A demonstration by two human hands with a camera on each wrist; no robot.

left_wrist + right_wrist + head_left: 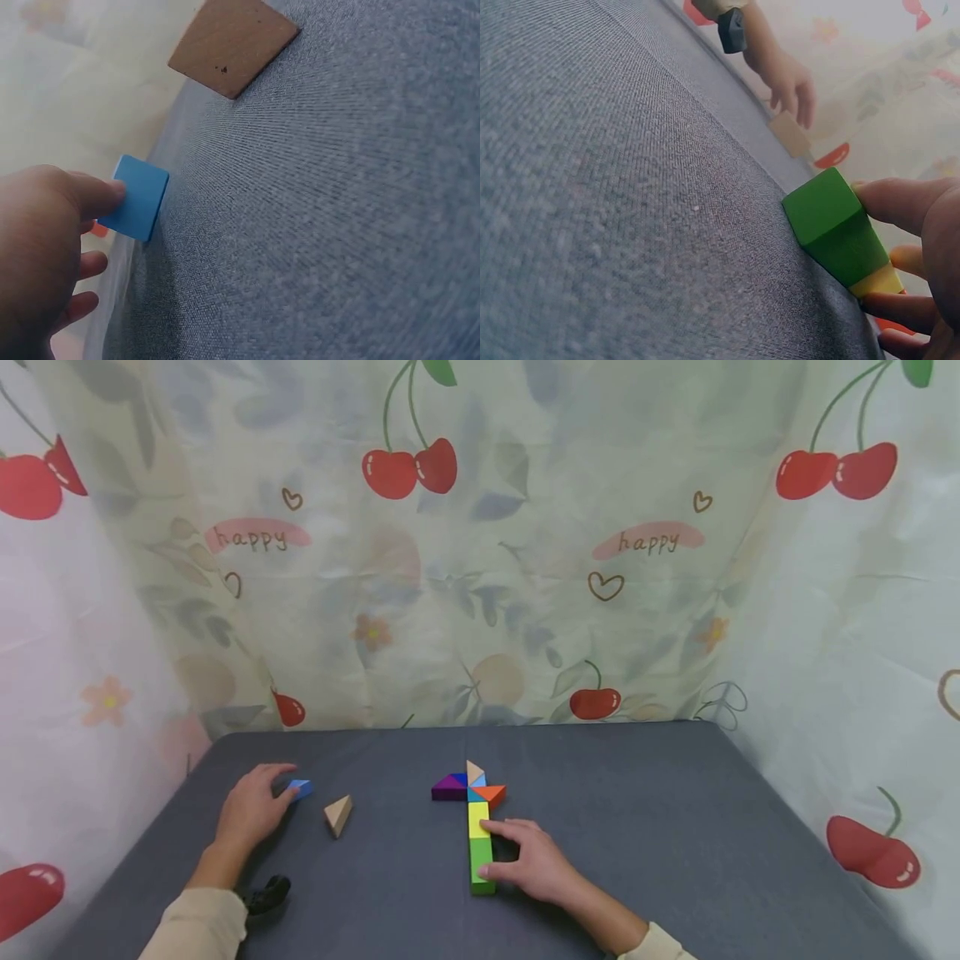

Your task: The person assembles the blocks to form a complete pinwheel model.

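Note:
A small blue triangular block (301, 789) lies on the left of the dark cloth. My left hand (253, 802) is at it: the thumb touches its square face (139, 196), while the forefinger stretches out above, seemingly apart from it. On the right, my hand (534, 862) rests at a row made of a yellow block (478, 819) and a green block (481, 860). Its forefinger touches the yellow one and its thumb the green one's side. Joined to the row's far end are purple (450, 789), orange (491, 794), blue and plain wooden triangles (474, 772).
A plain wooden triangular block (338, 816) lies between the left hand and the row. Printed curtains (480, 568) hang behind the table (390, 902) and at both sides. A black strap (268, 893) sits on the left wrist.

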